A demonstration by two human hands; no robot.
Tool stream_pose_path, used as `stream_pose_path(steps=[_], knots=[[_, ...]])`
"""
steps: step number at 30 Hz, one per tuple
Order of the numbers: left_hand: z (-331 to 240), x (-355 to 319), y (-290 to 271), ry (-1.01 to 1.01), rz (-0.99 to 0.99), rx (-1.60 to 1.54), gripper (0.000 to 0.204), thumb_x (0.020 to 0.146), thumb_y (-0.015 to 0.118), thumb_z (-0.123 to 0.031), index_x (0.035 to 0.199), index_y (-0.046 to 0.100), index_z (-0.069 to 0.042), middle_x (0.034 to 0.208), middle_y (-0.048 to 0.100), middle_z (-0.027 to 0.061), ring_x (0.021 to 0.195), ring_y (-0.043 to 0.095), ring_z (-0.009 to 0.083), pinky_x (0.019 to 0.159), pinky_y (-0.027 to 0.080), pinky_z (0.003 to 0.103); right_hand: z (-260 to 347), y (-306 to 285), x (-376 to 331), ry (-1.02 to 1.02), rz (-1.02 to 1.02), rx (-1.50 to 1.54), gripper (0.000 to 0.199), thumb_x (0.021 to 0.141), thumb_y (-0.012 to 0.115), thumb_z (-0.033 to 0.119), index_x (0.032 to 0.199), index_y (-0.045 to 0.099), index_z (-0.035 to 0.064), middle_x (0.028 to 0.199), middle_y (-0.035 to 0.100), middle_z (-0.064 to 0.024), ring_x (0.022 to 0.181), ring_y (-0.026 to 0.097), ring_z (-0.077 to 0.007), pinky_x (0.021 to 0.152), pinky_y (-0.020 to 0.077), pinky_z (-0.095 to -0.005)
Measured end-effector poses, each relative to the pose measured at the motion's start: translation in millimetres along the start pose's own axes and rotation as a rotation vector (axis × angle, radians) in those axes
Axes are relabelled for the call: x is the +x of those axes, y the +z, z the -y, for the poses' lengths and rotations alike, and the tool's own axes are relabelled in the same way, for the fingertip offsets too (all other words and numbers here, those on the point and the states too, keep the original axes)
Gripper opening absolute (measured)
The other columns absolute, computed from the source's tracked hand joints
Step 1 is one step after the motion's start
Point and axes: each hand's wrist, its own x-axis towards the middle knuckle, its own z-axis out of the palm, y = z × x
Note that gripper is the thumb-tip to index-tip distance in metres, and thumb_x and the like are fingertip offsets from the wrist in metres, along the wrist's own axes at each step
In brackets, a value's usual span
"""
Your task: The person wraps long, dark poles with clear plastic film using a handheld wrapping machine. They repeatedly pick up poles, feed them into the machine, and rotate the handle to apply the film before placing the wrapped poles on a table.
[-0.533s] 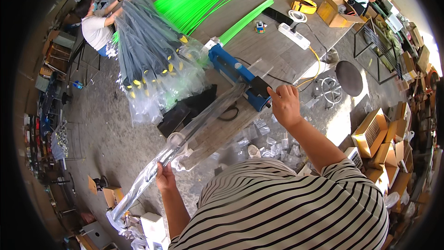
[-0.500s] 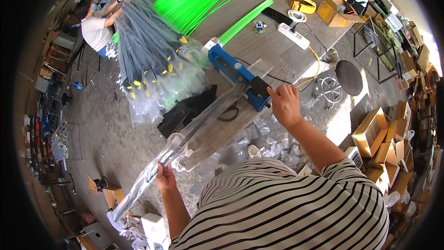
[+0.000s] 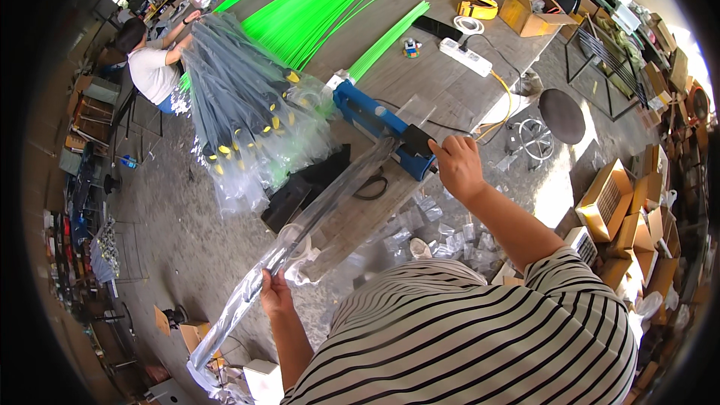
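In the head view, your left hand [image 3: 276,295], lower left of centre, pinches a long clear plastic sleeve [image 3: 241,298] that slants from the lower left of the frame up to the blue device [image 3: 367,111] on the worktop [image 3: 456,96]. Near the centre, your right hand [image 3: 459,166] curls at the device's black end, though whether it grips or merely presses, I can't tell.

The long sleeve [image 3: 239,306] is formed of clear plastic — glossy and creased. The blue device [image 3: 379,112] is finished smooth; the tabletop [image 3: 450,97] is surfaced matt — the carton [image 3: 534,24], in dull cardboard.
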Motion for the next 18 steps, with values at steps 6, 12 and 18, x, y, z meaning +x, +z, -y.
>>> stream_pose_path(steps=[6,12,18], knots=[[1,3,6,-0.022,0.000,-0.030,0.021,0.080,0.057,-0.006,0.100,0.053,0.001,0.097,0.059,0.0103,0.089,0.059,0.0206,0.076,0.053,0.032,4,-6,-1,0.035,0.032,-0.019,0.041,0.062,0.058,0.005,0.103,0.058,0.0090,0.073,0.045,-0.0033,0.075,0.047,-0.0202,0.071,0.0347,-0.0324],[-14,4,-9,0.000,-0.011,0.002,0.020,0.080,0.057,-0.007,0.098,0.053,0.001,0.097,0.059,0.0100,0.088,0.059,0.0206,0.075,0.053,0.031,39,-34,-14,0.179,-0.121,0.104,0.049,0.064,0.057,0.001,0.112,0.050,0.0071,0.072,0.047,-0.0047,0.072,0.049,-0.0223,0.071,0.0364,-0.0345],[-54,-3,-53,0.031,0.096,0.013,0.023,0.080,0.058,-0.009,0.100,0.053,0.001,0.099,0.059,0.0102,0.088,0.059,0.0195,0.074,0.053,0.030,90,-38,-28,-0.057,-0.078,0.238,0.042,0.065,0.058,0.001,0.106,0.054,0.0068,0.076,0.049,-0.0054,0.072,0.049,-0.0230,0.073,0.0374,-0.0365]])
